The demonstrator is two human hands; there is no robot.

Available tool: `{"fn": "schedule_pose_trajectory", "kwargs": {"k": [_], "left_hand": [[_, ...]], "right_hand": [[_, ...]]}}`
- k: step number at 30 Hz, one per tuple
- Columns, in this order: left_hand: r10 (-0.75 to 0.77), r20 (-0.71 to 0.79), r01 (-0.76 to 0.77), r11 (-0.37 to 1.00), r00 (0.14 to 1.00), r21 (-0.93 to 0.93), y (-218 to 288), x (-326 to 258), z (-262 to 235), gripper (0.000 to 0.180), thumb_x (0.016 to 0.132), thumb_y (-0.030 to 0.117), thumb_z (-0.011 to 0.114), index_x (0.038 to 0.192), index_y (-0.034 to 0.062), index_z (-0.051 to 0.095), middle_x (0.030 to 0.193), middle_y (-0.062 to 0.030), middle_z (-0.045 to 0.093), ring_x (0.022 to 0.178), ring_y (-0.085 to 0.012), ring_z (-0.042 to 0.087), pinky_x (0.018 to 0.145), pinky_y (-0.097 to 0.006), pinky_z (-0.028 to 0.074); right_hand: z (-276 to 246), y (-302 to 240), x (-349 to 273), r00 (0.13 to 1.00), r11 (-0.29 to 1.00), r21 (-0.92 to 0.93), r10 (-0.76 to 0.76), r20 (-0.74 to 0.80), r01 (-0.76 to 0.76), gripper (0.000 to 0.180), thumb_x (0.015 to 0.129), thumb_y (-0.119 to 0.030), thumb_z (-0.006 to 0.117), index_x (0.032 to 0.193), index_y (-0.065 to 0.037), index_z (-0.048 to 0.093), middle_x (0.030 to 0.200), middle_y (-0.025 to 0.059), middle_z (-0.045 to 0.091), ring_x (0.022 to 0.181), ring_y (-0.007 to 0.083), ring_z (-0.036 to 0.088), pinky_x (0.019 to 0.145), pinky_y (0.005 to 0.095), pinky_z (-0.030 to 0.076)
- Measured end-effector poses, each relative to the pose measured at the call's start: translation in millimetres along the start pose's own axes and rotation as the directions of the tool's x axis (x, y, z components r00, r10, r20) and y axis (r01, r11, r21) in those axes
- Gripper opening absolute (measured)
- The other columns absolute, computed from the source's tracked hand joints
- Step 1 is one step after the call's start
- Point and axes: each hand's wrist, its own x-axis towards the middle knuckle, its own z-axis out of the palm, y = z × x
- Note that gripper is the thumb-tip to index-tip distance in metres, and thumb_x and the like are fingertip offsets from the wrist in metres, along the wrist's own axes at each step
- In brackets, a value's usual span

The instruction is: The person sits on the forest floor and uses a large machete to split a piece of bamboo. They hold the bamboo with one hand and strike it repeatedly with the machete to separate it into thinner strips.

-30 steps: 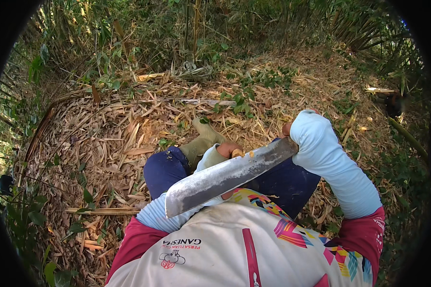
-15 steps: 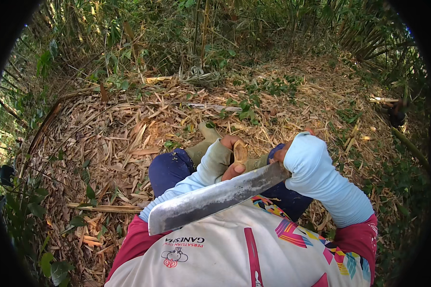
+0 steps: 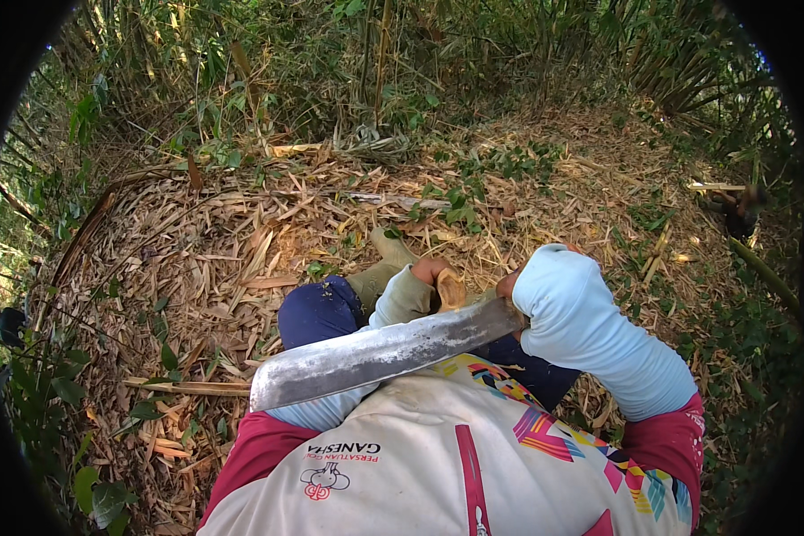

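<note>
My right hand (image 3: 509,288) is closed round the handle end of a machete, though the handle itself is mostly hidden behind the hand and the light blue sleeve. Its broad, dark-streaked steel blade (image 3: 375,353) reaches left across my lap, over my left forearm. Beyond the blade, my left hand (image 3: 431,270) grips a short, pale tan piece that looks like wood or bamboo (image 3: 452,289). The blade covers the lower part of that hand. The upper edge of the blade passes just below the piece; whether they touch I cannot tell.
Dry leaves (image 3: 214,268) cover the ground around my bent legs in blue trousers and an olive boot (image 3: 389,246). A split strip (image 3: 192,388) lies at the left. A green pole (image 3: 764,277) leans at the right, and dense bamboo growth (image 3: 384,71) stands ahead.
The machete has shifted left and slightly upward, with my right hand moving left. Its blade now hides the left thumb and lower part of the tan piece.
</note>
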Motion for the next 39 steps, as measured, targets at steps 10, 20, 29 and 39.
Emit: {"fn": "schedule_pose_trajectory", "kwargs": {"k": [10, 20, 29, 39], "left_hand": [[-0.029, 0.067, 0.019, 0.99, 0.997, 0.141, -3.0, -4.2, -4.9, 0.045, 0.083, 0.022, 0.074, 0.114, 0.0036, 0.047, 0.1, -0.0057, 0.052, 0.089, -0.0116, 0.051, 0.082, -0.026, 0.043], [0.078, 0.096, -0.106, 0.939, 0.992, 0.328, -4.8, -2.7, -7.2, 0.042, 0.08, 0.011, 0.076, 0.111, 0.0044, 0.05, 0.095, -0.0048, 0.055, 0.083, -0.0112, 0.052, 0.077, -0.028, 0.044], [0.068, 0.16, -0.112, 0.953, 0.985, 0.283, -8.7, -1.4, -13.9, 0.044, 0.077, 0.01, 0.078, 0.111, 0.0042, 0.05, 0.095, -0.0048, 0.057, 0.082, -0.0124, 0.053, 0.074, -0.027, 0.044], [0.164, 0.156, -0.209, 0.917, 0.974, 0.341, -8.7, 3.2, -13.0, 0.041, 0.075, 0.011, 0.077, 0.109, 0.006, 0.054, 0.088, -0.0063, 0.062, 0.079, -0.0164, 0.059, 0.071, -0.03, 0.048]], "right_hand": [[-0.6, -5.7, 3.8, 0.998, 1.0, -0.018, -0.02, 0.057, 0.021, 0.03, 0.05, -0.014, 0.072, 0.08, -0.012, 0.069, 0.069, 0.0094, 0.064, 0.068, 0.031, 0.063, 0.062, 0.0405, 0.05], [-3.4, -9.5, 3.1, 0.999, 0.999, -0.034, -0.036, 0.021, 0.037, 0.028, 0.049, -0.014, 0.071, 0.077, -0.013, 0.068, 0.066, 0.0085, 0.061, 0.067, 0.03, 0.063, 0.061, 0.0409, 0.049], [-6.3, -11.0, 2.4, 0.998, 0.998, -0.05, -0.027, 0.056, 0.03, 0.029, 0.05, -0.014, 0.071, 0.078, -0.013, 0.068, 0.065, 0.0081, 0.061, 0.067, 0.0304, 0.063, 0.062, 0.0417, 0.048], [-10.9, -4.5, 4.8, 0.994, 0.994, -0.108, 0.028, 0.102, -0.017, 0.024, 0.056, -0.013, 0.069, 0.08, -0.012, 0.067, 0.067, 0.0119, 0.061, 0.069, 0.0322, 0.063, 0.062, 0.043, 0.049]]}}
